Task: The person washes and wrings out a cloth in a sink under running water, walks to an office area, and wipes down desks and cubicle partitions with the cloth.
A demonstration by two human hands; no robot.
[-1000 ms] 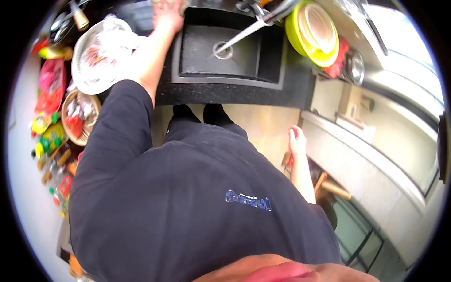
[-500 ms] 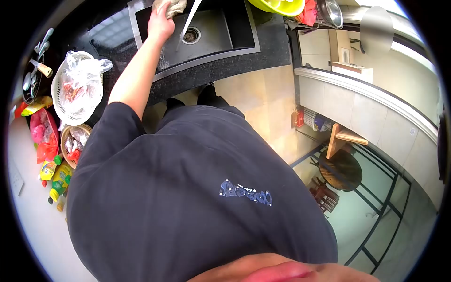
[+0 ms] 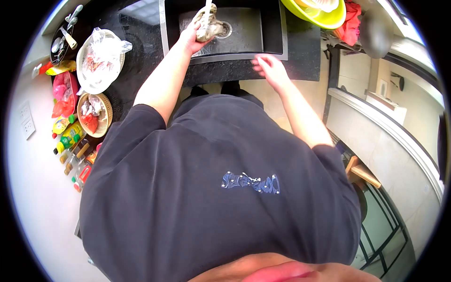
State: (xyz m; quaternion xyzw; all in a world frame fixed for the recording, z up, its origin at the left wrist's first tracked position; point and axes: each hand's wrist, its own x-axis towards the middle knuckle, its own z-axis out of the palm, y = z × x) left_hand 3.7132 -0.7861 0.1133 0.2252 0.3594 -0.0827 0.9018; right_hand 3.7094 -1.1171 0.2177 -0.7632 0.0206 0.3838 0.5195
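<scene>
In the head view, my left hand is closed around a crumpled, greyish-beige cloth above the left part of the dark sink. A narrow white strip, a spout or a stream of water, meets the cloth from above. Part of the cloth lies near the round drain. My right hand is above the front rim of the sink toward its right corner. Its fingers are loosely bent and slightly blurred, with nothing visible in them.
Left of the sink, a white basket holds plastic bags on the black counter. A wicker basket, a pink basket and several bottles line the wall. A yellow-green basin stands at the right.
My left hand has brought the cloth from the sink's left edge to the right, under the white strip. My right hand has come into view. The camera view has shifted.
</scene>
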